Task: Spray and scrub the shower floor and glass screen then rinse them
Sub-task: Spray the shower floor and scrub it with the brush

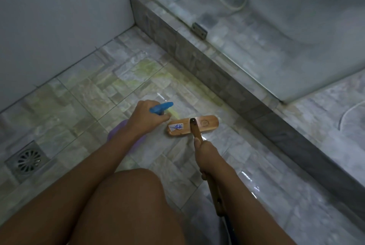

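Blue sprayer is gripped in the left hand; the right hand grips the brush stick, its head just ahead.

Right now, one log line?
left hand: holds sprayer | right hand: grips brush handle | brush: head on floor | floor: yellowish spray patch

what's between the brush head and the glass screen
In the head view, a strip of wet floor tile and the raised grey kerb separate the brush head from the glass screen.

Single head view, looking steeply down, close over tiled floor, facing the shower kerb
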Demonstrator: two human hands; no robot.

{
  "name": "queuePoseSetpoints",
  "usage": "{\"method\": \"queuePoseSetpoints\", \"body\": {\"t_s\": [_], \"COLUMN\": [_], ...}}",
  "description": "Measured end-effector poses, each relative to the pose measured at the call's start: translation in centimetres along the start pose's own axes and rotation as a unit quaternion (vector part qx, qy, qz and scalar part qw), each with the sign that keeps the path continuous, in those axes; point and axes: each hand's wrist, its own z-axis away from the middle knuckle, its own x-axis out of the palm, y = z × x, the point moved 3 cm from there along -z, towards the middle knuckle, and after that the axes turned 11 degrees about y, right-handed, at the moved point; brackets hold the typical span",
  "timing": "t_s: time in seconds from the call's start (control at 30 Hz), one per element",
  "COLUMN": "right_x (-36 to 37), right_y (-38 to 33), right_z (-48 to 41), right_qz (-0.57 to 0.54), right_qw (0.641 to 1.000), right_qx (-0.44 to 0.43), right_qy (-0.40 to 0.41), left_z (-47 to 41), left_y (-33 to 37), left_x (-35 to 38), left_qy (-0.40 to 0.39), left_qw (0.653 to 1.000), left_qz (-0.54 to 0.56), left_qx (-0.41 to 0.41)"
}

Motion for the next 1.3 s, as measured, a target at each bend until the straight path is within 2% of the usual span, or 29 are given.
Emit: {"method": "queuePoseSetpoints", "body": {"t_s": [0.1, 0.17, 0.23, 0.33, 0.43, 0.53, 0.63, 0.77, 0.83, 0.97, 1.03, 1.17, 1.3], "right_x": [-0.2, -1.1, -2.6, -5.0, -6.2, -5.3, -2.9, -2.4, -3.2, -4.1, -3.3, -1.2, 1.0], "right_y": [0.1, 0.8, 2.3, 4.2, 2.0, -3.3, -9.1, -12.7, -10.4, -1.9, -0.4, -5.9, -14.7], "right_z": [0.2, 0.5, 0.5, -0.6, -3.3, -5.8, -7.5, -7.5, -6.2, 0.0, 1.4, -1.7, -6.0], "right_qz": [0.000, -0.012, -0.046, -0.070, -0.064, -0.059, 0.009, 0.034, 0.054, 0.060, 0.092, 0.088, 0.077], "right_qw": [1.000, 1.000, 0.997, 0.992, 0.994, 0.998, 0.998, 0.996, 0.994, 0.995, 0.992, 0.994, 0.991], "right_qx": [0.004, 0.024, 0.064, 0.102, 0.077, 0.011, -0.053, -0.075, -0.079, -0.005, 0.001, -0.044, -0.106], "right_qy": [-0.011, -0.010, 0.001, 0.031, 0.050, 0.020, -0.019, -0.042, -0.047, -0.082, -0.081, -0.050, -0.030], "left_z": [-0.1, -0.3, -0.6, -1.0, -1.3, -1.6, -1.3, -1.4, -1.5, -1.4, -1.4, -1.2, -0.8], "left_y": [0.3, 0.1, -0.2, -1.1, -3.2, -5.8, -6.3, -5.6, -5.3, -5.5, -6.1, -6.6, -5.6], "left_x": [-0.2, -0.9, -2.0, -4.7, -6.9, -7.6, -7.5, -7.7, -8.1, -8.4, -8.5, -8.2, -7.3], "left_qy": [0.004, 0.043, 0.095, 0.224, 0.328, 0.379, 0.383, 0.376, 0.380, 0.379, 0.385, 0.371, 0.376], "left_qw": [0.999, 0.997, 0.990, 0.967, 0.940, 0.915, 0.915, 0.919, 0.919, 0.918, 0.915, 0.919, 0.923], "left_qz": [0.033, 0.049, 0.088, 0.116, 0.083, 0.117, 0.118, 0.118, 0.110, 0.116, 0.119, 0.132, 0.081], "left_qx": [-0.013, -0.043, -0.047, -0.041, -0.037, -0.068, -0.045, -0.015, -0.005, 0.003, -0.006, -0.017, 0.002]}}
